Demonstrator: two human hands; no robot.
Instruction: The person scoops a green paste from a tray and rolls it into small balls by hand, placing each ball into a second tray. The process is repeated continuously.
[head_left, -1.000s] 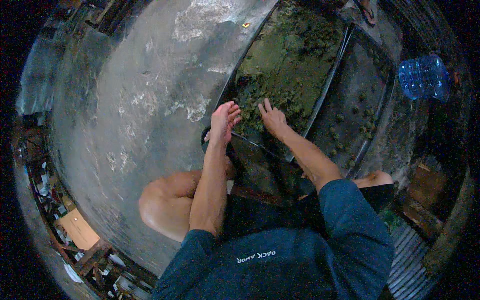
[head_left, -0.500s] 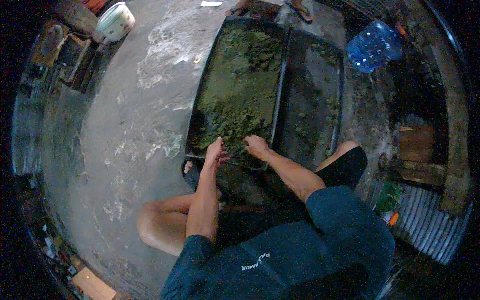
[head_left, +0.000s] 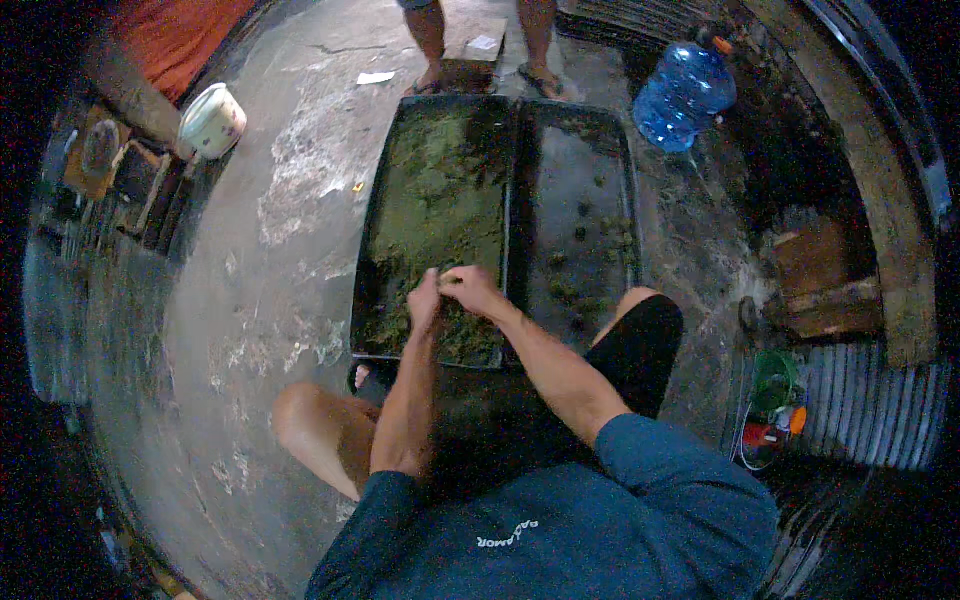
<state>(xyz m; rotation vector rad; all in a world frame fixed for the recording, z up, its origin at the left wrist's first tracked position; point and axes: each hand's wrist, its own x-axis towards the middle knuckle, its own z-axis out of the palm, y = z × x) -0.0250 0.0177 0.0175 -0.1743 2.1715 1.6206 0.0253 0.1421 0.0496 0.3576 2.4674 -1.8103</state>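
In front of me lies a black tray [head_left: 357, 290] holding a layer of crumbly green-brown material [head_left: 440, 180], lumpy at its near end. Over that near end my left hand [head_left: 425, 303] and my right hand [head_left: 472, 288] meet, fingers curled and fingertips touching. Something small and pale may sit between the fingertips, but it is too small to name. Against the first tray's right side stands a second dark tray [head_left: 637, 240], its grey bottom scattered with small green-brown lumps [head_left: 570, 290].
Another person's legs [head_left: 428, 40] and sandalled feet stand just past the trays. A big blue clear water bottle [head_left: 685, 95] lies at the far right. On the left are a white bucket [head_left: 213, 122] and a wooden frame [head_left: 140, 185]. Corrugated sheet metal [head_left: 865, 405] is at the right.
My hands have come together from apart, the right one moving left toward the left. The view has shifted, so the other person's legs show more and the trays sit lower in the picture.
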